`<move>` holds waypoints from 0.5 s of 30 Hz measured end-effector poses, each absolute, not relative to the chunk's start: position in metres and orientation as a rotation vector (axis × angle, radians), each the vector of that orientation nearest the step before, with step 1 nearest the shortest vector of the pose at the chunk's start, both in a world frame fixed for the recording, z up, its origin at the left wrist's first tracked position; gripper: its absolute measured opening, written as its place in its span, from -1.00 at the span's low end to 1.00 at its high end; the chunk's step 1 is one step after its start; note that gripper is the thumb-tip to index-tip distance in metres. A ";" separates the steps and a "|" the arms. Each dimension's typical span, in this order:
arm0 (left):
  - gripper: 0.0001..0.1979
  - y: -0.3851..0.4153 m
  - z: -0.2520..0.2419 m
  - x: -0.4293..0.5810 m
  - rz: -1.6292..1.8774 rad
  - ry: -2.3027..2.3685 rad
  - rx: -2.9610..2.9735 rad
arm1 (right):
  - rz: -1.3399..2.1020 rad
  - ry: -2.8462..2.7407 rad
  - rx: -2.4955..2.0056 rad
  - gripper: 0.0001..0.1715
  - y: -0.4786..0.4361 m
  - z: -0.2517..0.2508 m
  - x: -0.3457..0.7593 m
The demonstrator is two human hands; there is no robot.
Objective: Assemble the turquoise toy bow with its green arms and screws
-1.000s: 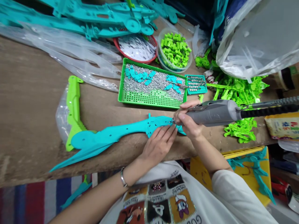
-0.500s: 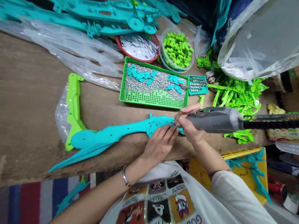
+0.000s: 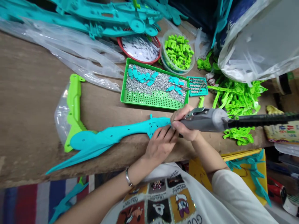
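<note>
My right hand is closed around the front of a grey electric screwdriver, tilted with its cable end to the right. Its tip is hidden among my fingers, over the right part of a long turquoise plastic piece. Bent fingers of my left hand press on that same piece, right beside the tip. Whether a screw sits under the tip cannot be seen. At its left end the turquoise piece meets a lime-green plastic part with a clear plastic blade-like part attached.
Behind my hands stands a green tray of screws and small turquoise clips. Around it are a red basket, a tub of lime caps, a bit holder and piled lime parts. A yellow crate stands below the table edge.
The screwdriver and my right hand have shifted slightly left. My left fingers are more bent and spread than before. The view has moved a little.
</note>
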State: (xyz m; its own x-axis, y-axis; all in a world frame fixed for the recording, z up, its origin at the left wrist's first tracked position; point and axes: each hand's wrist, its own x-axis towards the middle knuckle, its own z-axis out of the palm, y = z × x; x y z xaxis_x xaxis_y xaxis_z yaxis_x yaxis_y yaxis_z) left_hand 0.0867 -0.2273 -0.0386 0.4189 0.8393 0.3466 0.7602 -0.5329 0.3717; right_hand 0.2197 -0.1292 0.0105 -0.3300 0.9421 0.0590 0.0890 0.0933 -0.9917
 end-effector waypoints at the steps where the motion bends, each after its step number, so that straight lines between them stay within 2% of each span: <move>1: -0.61 -0.227 -0.038 0.087 0.756 1.432 2.510 | 1.372 -1.615 -0.992 -0.65 -0.124 0.014 0.219; 4: -0.62 -0.226 -0.036 0.087 0.781 1.450 2.511 | 1.421 -1.707 -0.830 -0.65 -0.106 0.026 0.217; 8: -0.65 -0.226 -0.034 0.087 0.791 1.473 2.535 | 1.169 -1.528 -0.770 -0.65 -0.075 0.031 0.205; 11: -0.64 -0.227 -0.035 0.086 0.808 1.469 2.558 | 0.999 -1.401 -0.836 -0.63 -0.055 0.021 0.192; 15: -0.60 -0.229 -0.039 0.085 0.757 1.456 2.566 | 0.984 -1.383 -0.996 -0.55 -0.042 0.010 0.183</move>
